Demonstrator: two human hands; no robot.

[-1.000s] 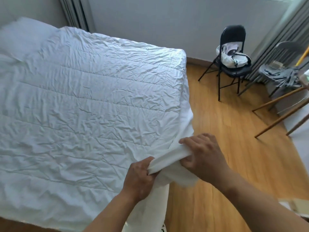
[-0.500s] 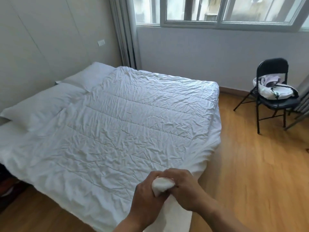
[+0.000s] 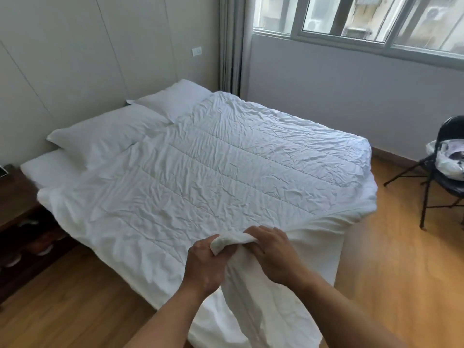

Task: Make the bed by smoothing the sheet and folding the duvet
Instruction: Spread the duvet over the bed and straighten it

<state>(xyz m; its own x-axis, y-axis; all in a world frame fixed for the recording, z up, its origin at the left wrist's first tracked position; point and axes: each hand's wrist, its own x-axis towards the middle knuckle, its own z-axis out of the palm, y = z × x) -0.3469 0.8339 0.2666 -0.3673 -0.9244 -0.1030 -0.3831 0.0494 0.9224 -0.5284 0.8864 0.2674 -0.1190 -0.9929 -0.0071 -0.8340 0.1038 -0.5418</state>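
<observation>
A white quilted duvet (image 3: 213, 172), much wrinkled, lies spread over the whole low bed and covers it down to the foot. Its near corner is lifted off the bed and gathered into a thick bunch in front of the camera, and from this bunch the cloth hangs down toward the light wooden floor (image 3: 389, 285). The left hand (image 3: 204, 266) is closed on the left part of the bunch, with the fingers wrapped around the cloth. The right hand (image 3: 272, 252) is closed on the right part, its fingers curled over the top edge of the fold. The two hands are just beside each other, with only the bunched cloth between them. At the head of the bed two white pillows (image 3: 108, 136) lie side by side against the pale panelled wall (image 3: 88, 59), and the top edge of the duvet reaches them. To the left of the bed stands a dark wooden bedside table (image 3: 15, 197). On the right, near the edge of the view, stands a black metal folding chair (image 3: 449, 182) with a white bag on its seat. Behind the bed are a grey curtain (image 3: 233, 43) and a wide window (image 3: 364, 18).
</observation>
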